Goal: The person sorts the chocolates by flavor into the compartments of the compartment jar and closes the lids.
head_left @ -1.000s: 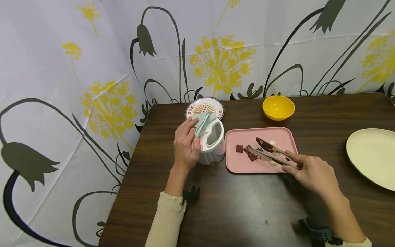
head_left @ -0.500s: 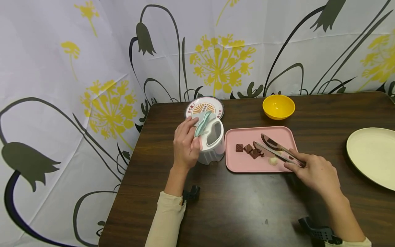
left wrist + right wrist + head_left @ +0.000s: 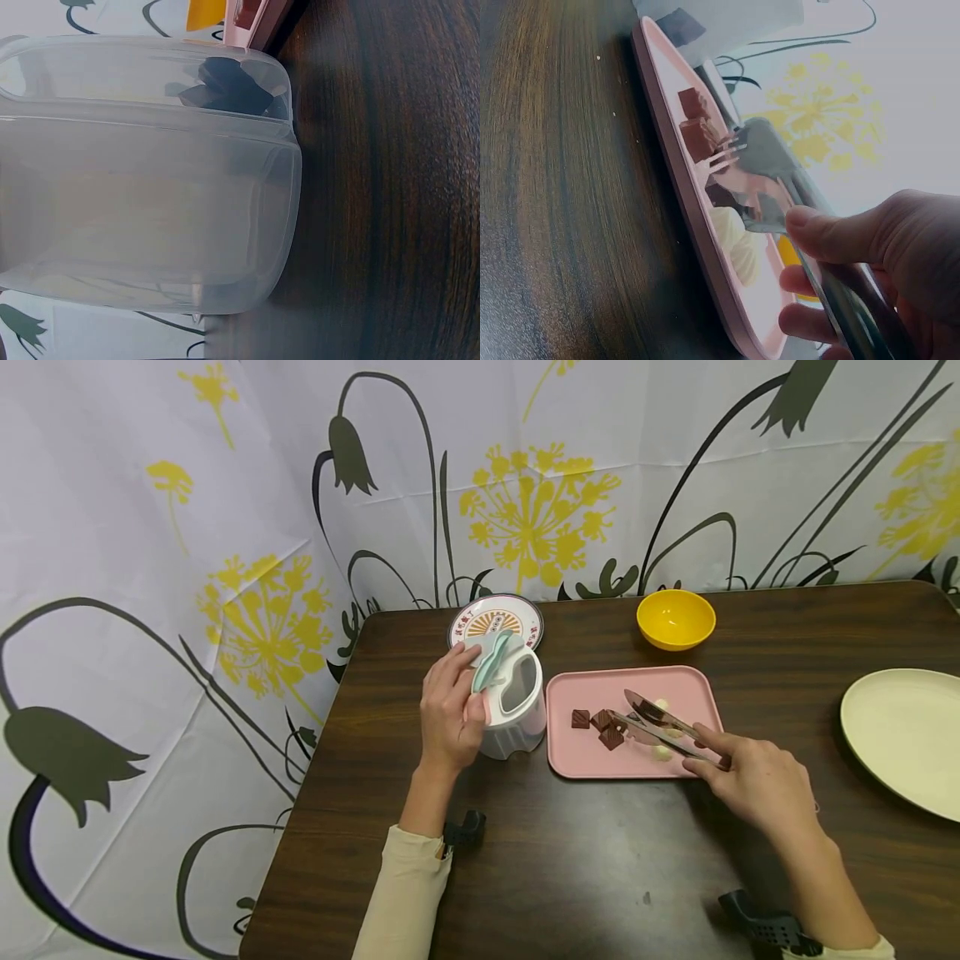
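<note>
My left hand [image 3: 452, 710] grips the top of a translucent container [image 3: 517, 735] with a white lid, its thumb at the rim and fingers on the raised mint-green flap [image 3: 492, 662]. Dark pieces [image 3: 227, 86] show through the container wall in the left wrist view. My right hand [image 3: 757, 777] holds metal tongs [image 3: 678, 735], one arm ending in fork tines [image 3: 724, 156]. Their tips are spread low over the pink tray [image 3: 562, 764], close by several ridged brown chocolates [image 3: 581, 719]. Pale cream-coloured swirled pieces [image 3: 744, 259] lie under the tongs, partly hidden in the head view.
Behind the container lies a patterned round plate [image 3: 525, 610]. A yellow bowl [image 3: 676, 620] stands behind the tray, and a large cream plate [image 3: 907, 735] is at the right. A flower-printed cloth [image 3: 420, 527] hangs at the table's back and left edges.
The tongs shifted slightly right, then came back left to the chocolates with their tips spread a little wider. My left hand and the container stayed in place.
</note>
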The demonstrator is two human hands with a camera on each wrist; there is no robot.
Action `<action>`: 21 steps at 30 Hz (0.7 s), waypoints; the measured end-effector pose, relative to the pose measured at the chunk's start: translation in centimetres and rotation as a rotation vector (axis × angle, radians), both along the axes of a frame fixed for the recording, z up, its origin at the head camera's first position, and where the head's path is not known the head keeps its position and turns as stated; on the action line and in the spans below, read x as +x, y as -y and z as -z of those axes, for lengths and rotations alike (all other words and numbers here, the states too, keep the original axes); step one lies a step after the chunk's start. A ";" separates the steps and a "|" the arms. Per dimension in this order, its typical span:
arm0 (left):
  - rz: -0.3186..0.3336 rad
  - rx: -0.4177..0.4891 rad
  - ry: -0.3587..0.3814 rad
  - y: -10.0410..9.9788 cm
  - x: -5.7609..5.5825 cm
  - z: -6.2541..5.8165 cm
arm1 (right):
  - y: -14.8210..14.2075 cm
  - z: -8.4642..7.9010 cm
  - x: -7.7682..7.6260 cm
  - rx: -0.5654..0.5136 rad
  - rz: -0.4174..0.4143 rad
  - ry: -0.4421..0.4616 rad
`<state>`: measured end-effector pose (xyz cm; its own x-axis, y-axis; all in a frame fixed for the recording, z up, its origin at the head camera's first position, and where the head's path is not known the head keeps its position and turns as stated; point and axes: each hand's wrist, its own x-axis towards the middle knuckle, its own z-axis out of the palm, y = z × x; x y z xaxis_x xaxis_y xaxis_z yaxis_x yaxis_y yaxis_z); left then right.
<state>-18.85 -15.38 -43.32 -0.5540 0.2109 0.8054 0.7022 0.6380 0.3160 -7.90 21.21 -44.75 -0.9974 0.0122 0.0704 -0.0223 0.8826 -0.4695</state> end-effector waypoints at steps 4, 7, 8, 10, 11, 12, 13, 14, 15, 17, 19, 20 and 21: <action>0.004 0.002 0.001 0.0 0.0 0.0 | 0.2 -0.1 0.0 0.009 0.017 0.024; 0.004 0.003 0.001 0.0 0.0 0.0 | 0.3 -0.1 0.0 0.013 0.028 0.026; 0.004 0.004 0.001 0.0 0.0 0.0 | 0.4 -0.1 0.0 0.015 0.030 0.021; 0.002 0.003 0.001 0.0 0.0 0.0 | 0.5 0.0 0.0 0.016 0.035 0.012; 0.001 0.002 0.002 0.0 0.0 0.0 | 0.5 0.0 0.0 0.018 0.038 -0.002; 0.000 0.001 0.003 0.0 0.0 0.0 | 0.6 0.0 0.0 0.019 0.042 -0.015; 0.000 0.000 0.004 0.0 0.0 0.0 | 0.6 0.1 0.0 0.021 0.045 -0.029; 0.000 -0.001 0.005 0.0 0.0 0.0 | 0.6 0.1 0.1 0.024 0.047 -0.042; 0.000 -0.001 0.006 0.0 0.0 0.0 | 0.6 0.2 0.1 0.024 0.049 -0.056; -0.001 -0.001 0.005 0.0 0.0 0.0 | 0.6 0.2 0.1 0.027 0.050 -0.078; 0.000 0.000 0.004 0.0 0.0 0.0 | 0.6 0.3 0.1 0.027 0.052 -0.086; 0.001 0.001 0.003 0.0 0.0 -0.1 | 0.6 0.3 0.1 0.027 0.054 -0.084; 0.002 0.002 0.002 0.0 0.0 -0.1 | 0.5 0.3 0.1 0.025 0.056 -0.081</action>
<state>-18.85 -15.38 -43.24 -0.5555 0.2106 0.8044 0.7030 0.6356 0.3191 -7.80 20.70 -45.06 -0.9862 0.0655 0.1518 -0.0092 0.8948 -0.4463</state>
